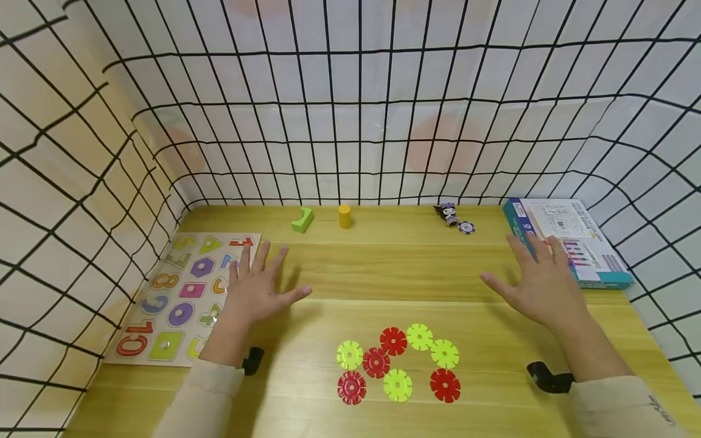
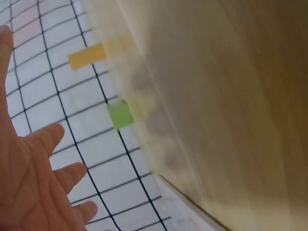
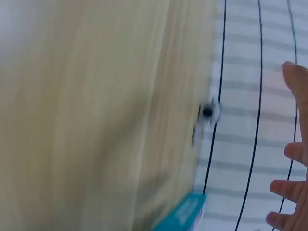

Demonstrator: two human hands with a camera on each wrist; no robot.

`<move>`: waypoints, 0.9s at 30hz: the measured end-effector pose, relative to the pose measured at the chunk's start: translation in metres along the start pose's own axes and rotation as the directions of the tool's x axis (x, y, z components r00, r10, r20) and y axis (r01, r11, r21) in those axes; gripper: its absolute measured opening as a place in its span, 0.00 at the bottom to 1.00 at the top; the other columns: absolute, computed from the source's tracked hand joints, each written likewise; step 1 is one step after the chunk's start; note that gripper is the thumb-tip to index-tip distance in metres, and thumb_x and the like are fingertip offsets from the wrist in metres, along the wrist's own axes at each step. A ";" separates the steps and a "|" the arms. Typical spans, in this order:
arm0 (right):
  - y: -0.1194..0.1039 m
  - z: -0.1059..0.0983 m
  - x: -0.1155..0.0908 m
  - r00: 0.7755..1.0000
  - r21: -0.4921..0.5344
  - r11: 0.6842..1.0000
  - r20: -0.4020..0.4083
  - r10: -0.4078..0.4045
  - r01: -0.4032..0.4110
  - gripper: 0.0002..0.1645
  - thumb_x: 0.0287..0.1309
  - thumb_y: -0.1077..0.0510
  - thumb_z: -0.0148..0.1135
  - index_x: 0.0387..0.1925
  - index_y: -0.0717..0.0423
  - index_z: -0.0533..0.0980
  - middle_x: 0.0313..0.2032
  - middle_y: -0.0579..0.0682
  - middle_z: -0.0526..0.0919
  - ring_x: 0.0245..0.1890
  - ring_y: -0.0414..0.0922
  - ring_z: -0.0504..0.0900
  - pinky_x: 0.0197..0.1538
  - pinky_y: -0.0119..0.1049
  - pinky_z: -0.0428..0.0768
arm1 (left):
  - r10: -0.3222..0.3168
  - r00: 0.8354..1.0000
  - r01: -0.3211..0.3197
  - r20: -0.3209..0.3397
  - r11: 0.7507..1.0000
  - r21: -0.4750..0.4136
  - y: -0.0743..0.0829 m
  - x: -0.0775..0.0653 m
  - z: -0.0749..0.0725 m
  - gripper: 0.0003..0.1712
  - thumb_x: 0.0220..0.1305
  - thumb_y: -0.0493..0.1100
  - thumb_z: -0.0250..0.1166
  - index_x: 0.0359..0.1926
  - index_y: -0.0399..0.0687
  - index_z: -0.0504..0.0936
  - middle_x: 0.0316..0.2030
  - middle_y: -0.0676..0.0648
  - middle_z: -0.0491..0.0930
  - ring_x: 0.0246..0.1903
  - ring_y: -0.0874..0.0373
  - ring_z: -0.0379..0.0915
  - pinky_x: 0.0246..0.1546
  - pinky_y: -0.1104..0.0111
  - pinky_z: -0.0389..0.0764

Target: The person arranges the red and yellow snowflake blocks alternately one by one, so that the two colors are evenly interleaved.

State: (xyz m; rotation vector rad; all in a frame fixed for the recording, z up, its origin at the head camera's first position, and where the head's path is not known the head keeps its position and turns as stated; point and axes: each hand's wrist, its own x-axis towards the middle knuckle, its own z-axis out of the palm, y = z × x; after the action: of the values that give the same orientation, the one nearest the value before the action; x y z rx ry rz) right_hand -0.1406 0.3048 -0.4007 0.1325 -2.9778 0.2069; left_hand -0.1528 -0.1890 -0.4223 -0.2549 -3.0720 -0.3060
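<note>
My left hand point(image 1: 257, 293) hovers with fingers spread over the right side of a number-and-shape puzzle board point(image 1: 164, 328), covering part of it. On the other side my right hand point(image 1: 544, 289) is held palm down, fingers apart, its fingertips overlapping the near left part of a flat teal-and-white box point(image 1: 588, 237). Neither hand holds anything. Between the forearms lie several flower-shaped notched discs, among them a red disc point(image 1: 445, 385) and a yellow-green disc point(image 1: 397, 385). The left wrist view shows the left palm and spread fingers point(image 2: 45, 137); the right wrist view shows the right fingers point(image 3: 288, 190).
Along the back stand a green notched block point(image 1: 302, 220), a yellow cylinder point(image 1: 344, 216), and a small black-and-white figurine point(image 1: 448, 214) with a round chip point(image 1: 467, 227). A black wire grid point(image 1: 359, 100) encloses the wooden table point(image 1: 378, 267) at the back and sides.
</note>
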 end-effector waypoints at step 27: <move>-0.165 0.059 -0.052 0.841 0.504 0.798 0.226 -0.492 0.331 0.25 0.41 0.36 0.70 0.44 0.36 0.80 0.38 0.37 0.68 0.40 0.38 0.59 0.40 0.34 0.66 | 0.335 0.890 -0.252 0.307 0.926 -0.280 0.089 -0.058 0.033 0.42 0.26 0.71 0.74 0.44 0.59 0.72 0.37 0.58 0.63 0.38 0.58 0.55 0.39 0.65 0.62</move>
State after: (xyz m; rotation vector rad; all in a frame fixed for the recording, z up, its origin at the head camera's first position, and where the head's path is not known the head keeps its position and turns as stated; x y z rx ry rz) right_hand -0.0817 0.1376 -0.4457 0.9739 -3.0644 0.8958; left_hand -0.0819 -0.1060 -0.4409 -0.8718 -3.2611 -0.6733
